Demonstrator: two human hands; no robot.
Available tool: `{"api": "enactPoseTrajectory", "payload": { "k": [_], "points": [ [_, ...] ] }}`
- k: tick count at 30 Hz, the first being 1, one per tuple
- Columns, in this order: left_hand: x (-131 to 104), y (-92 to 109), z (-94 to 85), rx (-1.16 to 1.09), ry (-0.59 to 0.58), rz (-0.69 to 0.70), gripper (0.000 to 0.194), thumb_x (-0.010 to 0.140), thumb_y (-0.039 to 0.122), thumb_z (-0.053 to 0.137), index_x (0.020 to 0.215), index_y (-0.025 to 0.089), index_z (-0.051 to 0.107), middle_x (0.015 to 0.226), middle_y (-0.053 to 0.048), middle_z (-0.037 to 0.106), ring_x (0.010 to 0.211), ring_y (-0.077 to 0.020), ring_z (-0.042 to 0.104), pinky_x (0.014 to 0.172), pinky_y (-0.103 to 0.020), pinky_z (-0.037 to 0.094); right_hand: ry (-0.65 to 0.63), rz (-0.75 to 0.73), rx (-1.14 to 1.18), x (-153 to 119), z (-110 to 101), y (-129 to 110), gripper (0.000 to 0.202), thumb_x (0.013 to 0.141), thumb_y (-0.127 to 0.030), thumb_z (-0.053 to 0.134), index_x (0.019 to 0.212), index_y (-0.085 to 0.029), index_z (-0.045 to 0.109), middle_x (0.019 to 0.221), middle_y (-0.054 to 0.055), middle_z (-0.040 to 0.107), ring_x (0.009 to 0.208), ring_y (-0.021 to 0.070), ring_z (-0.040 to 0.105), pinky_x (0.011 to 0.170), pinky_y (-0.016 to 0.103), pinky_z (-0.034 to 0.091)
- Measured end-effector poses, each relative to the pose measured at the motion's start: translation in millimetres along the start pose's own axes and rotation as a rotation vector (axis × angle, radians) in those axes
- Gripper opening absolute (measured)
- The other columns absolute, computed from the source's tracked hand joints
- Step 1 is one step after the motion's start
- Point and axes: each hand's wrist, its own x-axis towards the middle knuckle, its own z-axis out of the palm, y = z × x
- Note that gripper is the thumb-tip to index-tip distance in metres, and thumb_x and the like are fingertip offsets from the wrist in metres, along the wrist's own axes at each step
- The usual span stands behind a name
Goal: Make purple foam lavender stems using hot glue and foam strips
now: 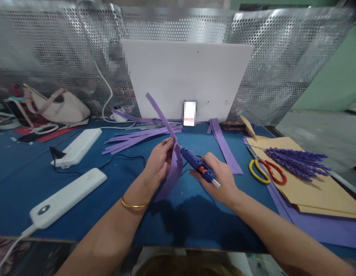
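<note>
Pinched between the fingers of my left hand [160, 161] is a long purple strip [174, 168], thin and paper- or felt-like. One end sticks up toward the back left, and the wider part curves down toward the table. My right hand [220, 176] is wrapped around a blue hot glue gun [197, 163], a clear glue stick poking out of its rear. The gun's nozzle points left and is at or very near the strip, just beside my left fingertips. Whether glue is coming out is too small to tell.
Purple strips [134, 138] lie behind my left hand, and another purple piece [225, 149] lies back right. Scissors [266, 171], lavender stems [298, 161] and tan sheets [315, 195] are at right. Two white power strips [68, 197] with cables lie left. A lit phone [189, 113] leans on a white board.
</note>
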Motion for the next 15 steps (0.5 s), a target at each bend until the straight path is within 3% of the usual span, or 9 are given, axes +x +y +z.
{"api": "enactPoseTrajectory", "payload": {
  "k": [8, 15],
  "points": [
    [-2.9, 3.0, 2.2, -0.009, 0.011, -0.032, 0.012, 0.08, 0.009, 0.075, 0.078, 0.012, 0.064, 0.06, 0.003, 0.062, 0.049, -0.0066, 0.057, 0.053, -0.016, 0.05, -0.015, 0.015, 0.013, 0.7, -1.7, -1.0, 0.017, 0.09, -0.036, 0.06, 0.086, -0.024, 0.05, 0.077, 0.0, 0.056, 0.062, 0.0151, 0.052, 0.055, 0.026, 0.034],
    [-1.9, 3.0, 0.7, 0.002, -0.014, -0.023, 0.018, 0.076, 0.013, 0.081, 0.077, 0.013, 0.063, 0.06, 0.004, 0.061, 0.049, -0.0066, 0.058, 0.052, -0.016, 0.048, -0.02, 0.044, 0.02, 1.3, -2.5, -0.9, 0.02, 0.09, -0.039, 0.06, 0.083, -0.023, 0.049, 0.075, 0.0, 0.056, 0.062, 0.0147, 0.051, 0.056, 0.025, 0.034]
  ]
}}
